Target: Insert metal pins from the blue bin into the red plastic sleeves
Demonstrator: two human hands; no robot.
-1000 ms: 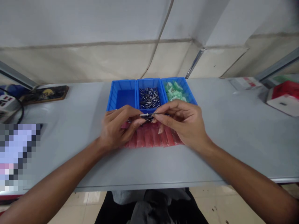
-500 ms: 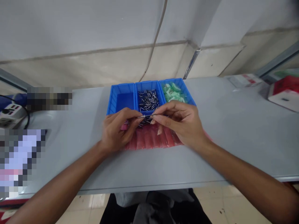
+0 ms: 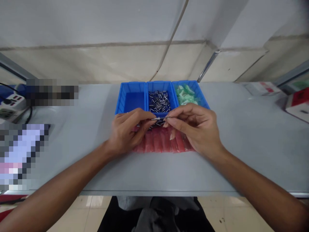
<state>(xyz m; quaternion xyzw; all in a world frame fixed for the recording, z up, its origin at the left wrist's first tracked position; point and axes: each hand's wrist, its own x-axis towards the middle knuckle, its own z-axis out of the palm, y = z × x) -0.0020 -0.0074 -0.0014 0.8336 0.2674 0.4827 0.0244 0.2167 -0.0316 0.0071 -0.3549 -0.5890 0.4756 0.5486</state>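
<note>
My left hand (image 3: 129, 130) and my right hand (image 3: 194, 127) meet over the front edge of a row of three blue bins (image 3: 131, 98). Both pinch a small metal pin (image 3: 158, 119) between thumb and forefinger, one hand at each end. The left bin looks bare inside, the middle bin (image 3: 159, 100) holds several metal pins, and the right bin (image 3: 187, 94) holds green plastic pieces. Under my hands lies a row of red plastic strips (image 3: 161, 143) on the grey table (image 3: 241, 141).
A white power strip with a black cable (image 3: 11, 108) sits at the far left. Red and white boxes (image 3: 298, 103) stand at the far right. Blurred-out patches cover things at the left. The table's front edge runs just below my forearms.
My hands keep their pinch on the pin and have hardly moved relative to the bins; the view has shifted slightly sideways.
</note>
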